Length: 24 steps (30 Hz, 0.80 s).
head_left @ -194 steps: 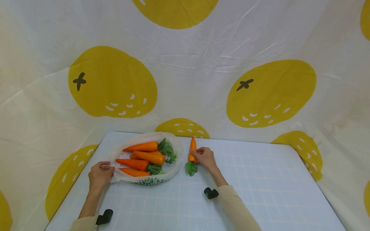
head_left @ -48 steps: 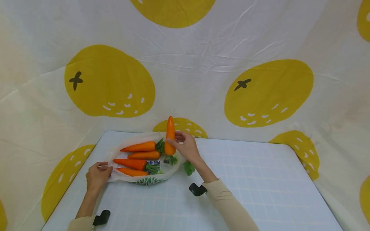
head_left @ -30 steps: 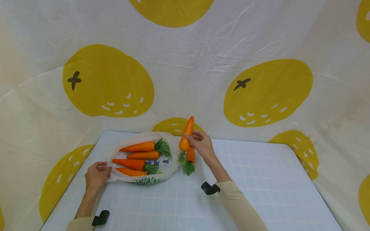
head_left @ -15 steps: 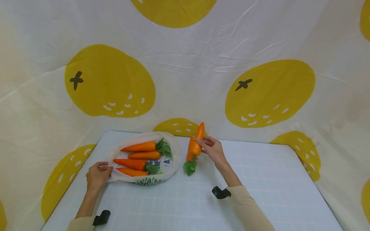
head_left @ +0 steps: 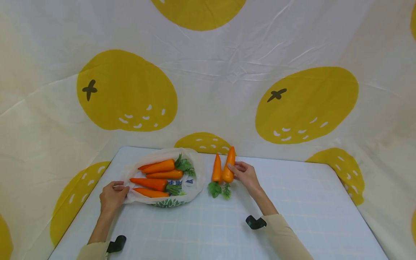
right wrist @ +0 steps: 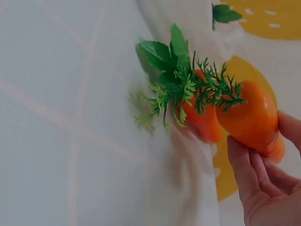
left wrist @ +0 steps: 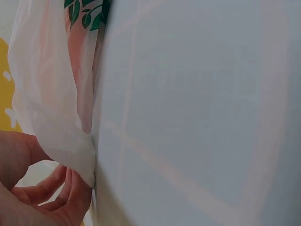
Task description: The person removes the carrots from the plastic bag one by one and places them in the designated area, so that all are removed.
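Observation:
My left hand (head_left: 113, 196) pinches the near-left edge of a white plastic bag (head_left: 199, 180) with a green leaf print. The left wrist view shows thumb and fingers (left wrist: 77, 195) on the gathered plastic (left wrist: 70, 153). Inside the bag lie several orange carrots (head_left: 149, 184) with green tops. To its right, one carrot (head_left: 216, 169) rests on the table, tip away from me. Beside it my right hand (head_left: 246, 176) grips another carrot (head_left: 229, 169) between thumb and fingers, feathery top towards me. Whether this carrot touches the table, I cannot tell.
The table (head_left: 292, 202) has a pale blue checked surface. Behind it hangs a white curtain (head_left: 214, 101) with big yellow fruit prints. Each forearm carries a small black wrist camera (head_left: 255, 222).
My right hand has brought a carrot from over the bag to the right and lowered it beside the carrot set down earlier. My left hand stays at the bag's edge.

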Motion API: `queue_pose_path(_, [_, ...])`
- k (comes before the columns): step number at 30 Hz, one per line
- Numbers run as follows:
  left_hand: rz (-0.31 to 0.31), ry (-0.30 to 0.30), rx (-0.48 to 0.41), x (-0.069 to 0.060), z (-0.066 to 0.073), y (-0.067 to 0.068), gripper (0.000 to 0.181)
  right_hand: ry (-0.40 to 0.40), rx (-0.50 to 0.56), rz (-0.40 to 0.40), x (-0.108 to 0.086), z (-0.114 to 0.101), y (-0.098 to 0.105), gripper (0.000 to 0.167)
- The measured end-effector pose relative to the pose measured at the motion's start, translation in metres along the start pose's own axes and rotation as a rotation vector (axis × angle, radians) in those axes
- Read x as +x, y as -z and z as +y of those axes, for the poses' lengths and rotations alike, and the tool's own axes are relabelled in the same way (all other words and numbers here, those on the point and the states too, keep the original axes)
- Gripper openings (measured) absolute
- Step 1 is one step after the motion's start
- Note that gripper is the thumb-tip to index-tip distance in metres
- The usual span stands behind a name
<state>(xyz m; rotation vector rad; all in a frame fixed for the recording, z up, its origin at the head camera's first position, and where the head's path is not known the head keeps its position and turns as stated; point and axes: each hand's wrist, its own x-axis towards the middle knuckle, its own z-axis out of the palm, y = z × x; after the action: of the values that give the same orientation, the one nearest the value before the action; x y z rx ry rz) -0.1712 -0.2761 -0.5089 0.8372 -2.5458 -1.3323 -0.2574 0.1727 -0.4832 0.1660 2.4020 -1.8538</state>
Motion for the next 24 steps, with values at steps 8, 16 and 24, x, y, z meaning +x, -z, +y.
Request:
queue_pose_path(8, [0.01, 0.006, 0.005, 0.0, 0.0, -0.001, 0.037, -0.036, -0.055, -0.006, 0.002, 0.015, 0.002, 0.063])
queue_pose_path(16, [0.003, -0.005, 0.008, -0.003, 0.002, 0.001, 0.036, -0.075, -0.111, -0.009, 0.006, 0.024, 0.004, 0.06])
queue_pose_path(24, [-0.01, 0.0, 0.001, -0.001, 0.001, 0.001, 0.036, -0.035, -0.192, -0.016, 0.011, 0.027, 0.005, 0.053])
